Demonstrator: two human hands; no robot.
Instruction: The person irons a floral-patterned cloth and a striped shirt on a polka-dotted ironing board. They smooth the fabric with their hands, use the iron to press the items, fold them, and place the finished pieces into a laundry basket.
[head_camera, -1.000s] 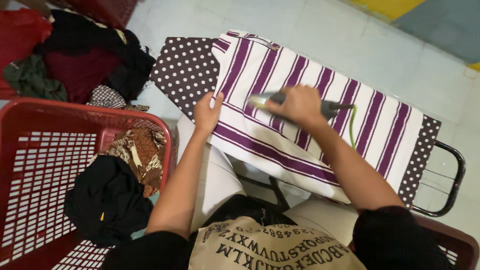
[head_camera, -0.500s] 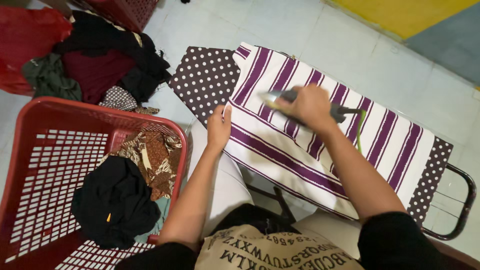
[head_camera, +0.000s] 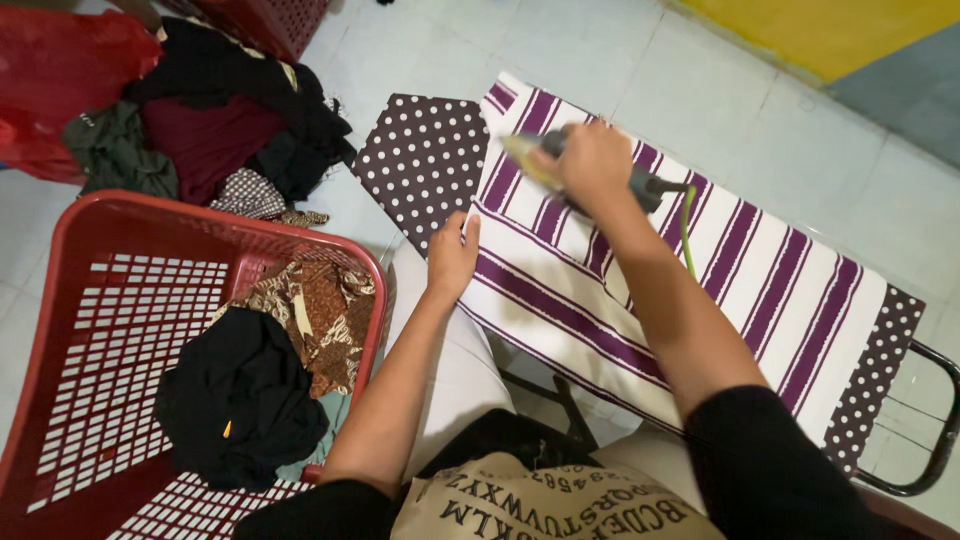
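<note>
Red plastic laundry basket (head_camera: 120, 330) on the floor holds a black garment (head_camera: 235, 400) and a brown patterned cloth (head_camera: 315, 310). Dark clothes pile (head_camera: 215, 110) lies on the floor beyond it. Purple-and-white striped cloth (head_camera: 700, 290) covers the polka-dot ironing board (head_camera: 425, 160). Right hand (head_camera: 590, 165) is wrapped tight around the iron (head_camera: 545, 165), near the cloth's far edge. Left hand (head_camera: 452, 255) lies flat, fingers together, pressing the cloth's near-left edge at the board's edge.
</note>
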